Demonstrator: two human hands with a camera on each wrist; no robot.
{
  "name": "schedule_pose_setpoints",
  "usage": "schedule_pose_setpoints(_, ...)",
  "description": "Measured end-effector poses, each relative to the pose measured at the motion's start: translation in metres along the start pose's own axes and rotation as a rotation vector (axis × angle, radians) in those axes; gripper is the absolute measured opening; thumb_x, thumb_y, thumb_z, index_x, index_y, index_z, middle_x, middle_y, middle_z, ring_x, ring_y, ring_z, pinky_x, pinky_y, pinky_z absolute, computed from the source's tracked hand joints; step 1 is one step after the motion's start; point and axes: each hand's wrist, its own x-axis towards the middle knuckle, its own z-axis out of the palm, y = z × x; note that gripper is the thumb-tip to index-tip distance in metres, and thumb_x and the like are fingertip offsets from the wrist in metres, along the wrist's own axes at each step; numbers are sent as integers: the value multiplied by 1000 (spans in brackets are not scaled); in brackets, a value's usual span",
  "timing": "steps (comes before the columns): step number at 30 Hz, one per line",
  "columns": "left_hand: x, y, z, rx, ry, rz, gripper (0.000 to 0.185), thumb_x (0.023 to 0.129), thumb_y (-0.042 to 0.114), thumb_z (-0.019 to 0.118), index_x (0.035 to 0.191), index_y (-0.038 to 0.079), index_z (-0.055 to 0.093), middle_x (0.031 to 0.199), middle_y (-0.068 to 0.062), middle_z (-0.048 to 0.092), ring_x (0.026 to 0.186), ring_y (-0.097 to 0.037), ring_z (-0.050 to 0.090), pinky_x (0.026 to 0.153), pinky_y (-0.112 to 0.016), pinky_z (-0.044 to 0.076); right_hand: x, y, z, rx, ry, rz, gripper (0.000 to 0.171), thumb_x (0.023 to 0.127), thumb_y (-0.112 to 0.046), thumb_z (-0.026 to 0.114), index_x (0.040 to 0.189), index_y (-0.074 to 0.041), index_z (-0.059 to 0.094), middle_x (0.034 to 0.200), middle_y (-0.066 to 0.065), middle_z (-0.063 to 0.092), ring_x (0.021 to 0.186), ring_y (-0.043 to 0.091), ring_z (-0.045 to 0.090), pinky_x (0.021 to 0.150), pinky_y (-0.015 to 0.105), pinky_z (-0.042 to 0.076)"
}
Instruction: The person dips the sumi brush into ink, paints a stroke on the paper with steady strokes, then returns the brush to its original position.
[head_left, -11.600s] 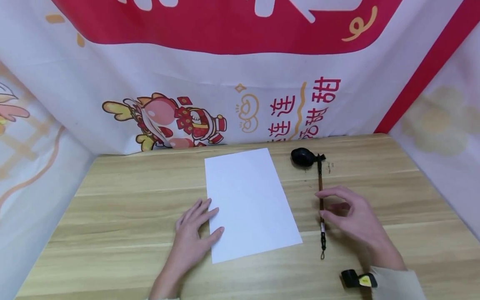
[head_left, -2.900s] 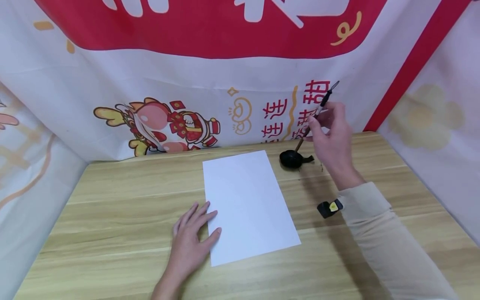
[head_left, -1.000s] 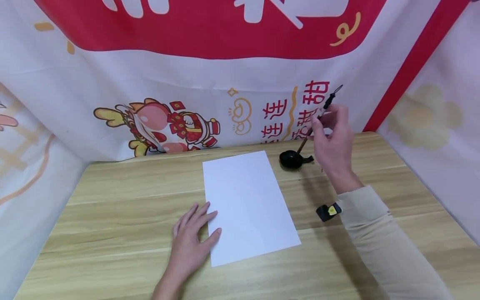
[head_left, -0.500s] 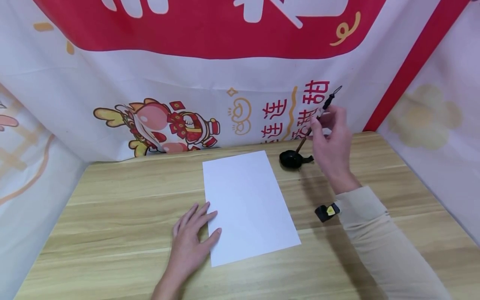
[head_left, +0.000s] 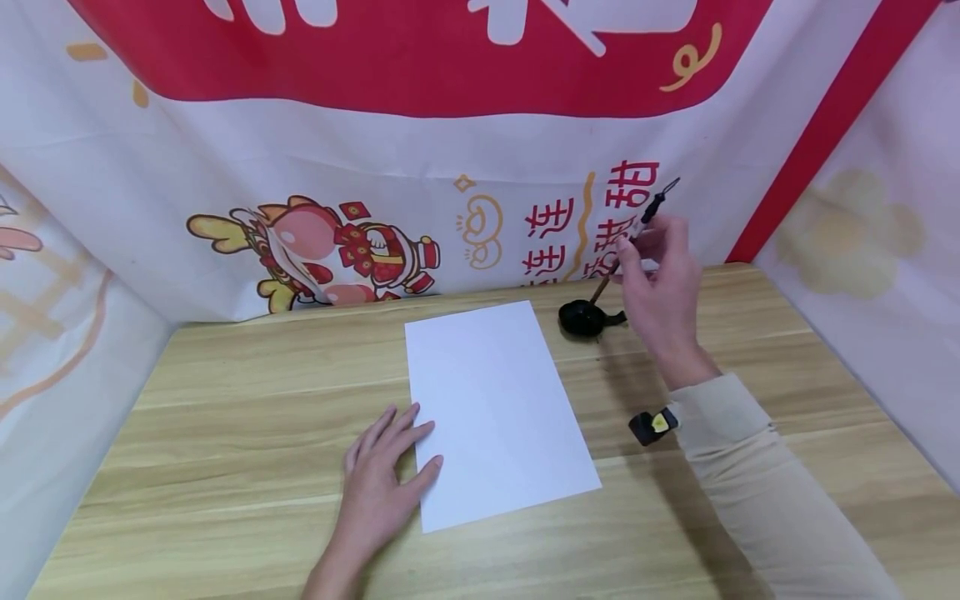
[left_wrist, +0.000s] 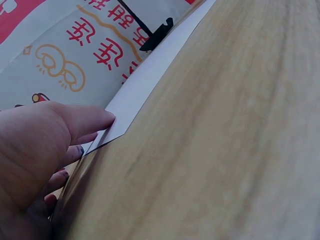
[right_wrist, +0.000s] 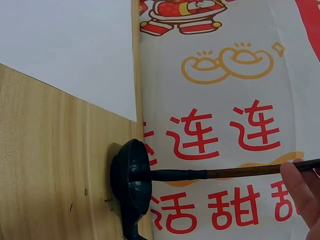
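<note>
My right hand (head_left: pixel 663 287) pinches a calligraphy brush (right_wrist: pixel 245 171) high on its brown handle. The brush slants down to the left, and its tip is inside a small black ink dish (right_wrist: pixel 131 175) with a stubby handle, so the bristles are hidden. A sheet of white paper (head_left: pixel 498 412) lies left of the dish, blank on its visible face. My left hand (head_left: pixel 378 483) rests with spread, relaxed fingers on the sheet's left edge. In the left wrist view the thumb (left_wrist: pixel 95 120) lies on the paper near a corner.
Everything stands on a wooden table (head_left: pixel 247 442). A white and red printed cloth (head_left: pixel 360 142) hangs right behind its back edge, with side cloths left and right. Small dark specks (right_wrist: pixel 86 192) mark the wood beside the dish. A black wrist camera (head_left: pixel 652 425) hangs under my right sleeve.
Earlier the brush lay on the table beside the dish; since then my right hand has lifted it and put its tip in the dish. Lately the brush only shifts slightly there. My left hand stays put.
</note>
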Motion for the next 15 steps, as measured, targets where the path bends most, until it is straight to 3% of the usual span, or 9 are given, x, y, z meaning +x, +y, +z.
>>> schedule_pose_setpoints(6, 0, 0, 0, -1, 0, 1, 48, 91, 25, 84, 138, 17, 73, 164, -4, 55, 161, -39, 35, 127, -69, 14, 2, -2, -3, -15, 19, -12, 32, 111, -23, 60, 138, -10, 52, 119, 11, 69, 99, 4, 64, 72, 9, 57)
schedule_pose_setpoints(15, 0, -1, 1, 2, -1, 2, 49, 91, 25, 85, 138, 17, 73, 164, -4, 55, 161, -39, 36, 128, -68, 14, -1, 1, -2, -42, 9, 3, 31, 110, -23, 61, 135, -6, 53, 116, 13, 71, 96, 5, 65, 71, 10, 58)
